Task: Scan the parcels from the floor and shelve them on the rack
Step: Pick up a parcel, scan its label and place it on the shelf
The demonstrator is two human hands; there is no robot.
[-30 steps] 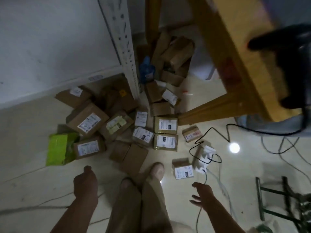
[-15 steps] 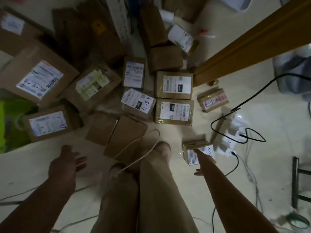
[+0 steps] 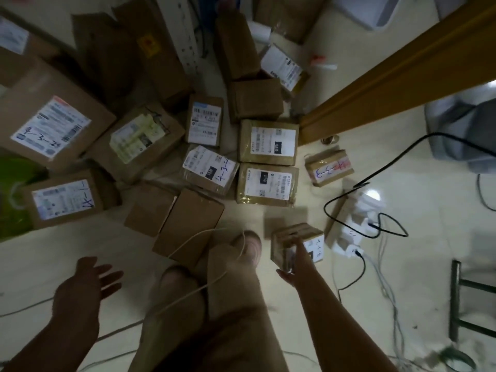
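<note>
My right hand (image 3: 291, 260) reaches down and grips a small cardboard parcel (image 3: 296, 244) by its near side, thumb on the left face, fingers wrapped over the labelled face. The parcel is tilted; I can't tell if it has left the floor (image 3: 402, 167). Its label has handwriting, too blurred to read. My left hand (image 3: 86, 284) hangs low at the left, palm turned inward, fingers spread wide, holding nothing, well apart from any box.

The other parcels lie on the floor ahead of my shoes (image 3: 248, 244): two taped ones with white labels (image 3: 268, 163) stacked edge to edge, one marked "4-3" something (image 3: 210, 169) just left of them, a large box (image 3: 51, 124) at far left, and a small one with red and blue scribble (image 3: 329, 167) to the right. Two plain brown boxes (image 3: 174, 218) sit just ahead of my left foot. A perforated white rack post (image 3: 182, 36) stands at the top; the shelves are cut off. A power strip (image 3: 351, 229) with black cables sits just right of the held parcel. A thin pale cord (image 3: 198, 242) crosses my trousers. The top boxes are dim and hard to make out.
</note>
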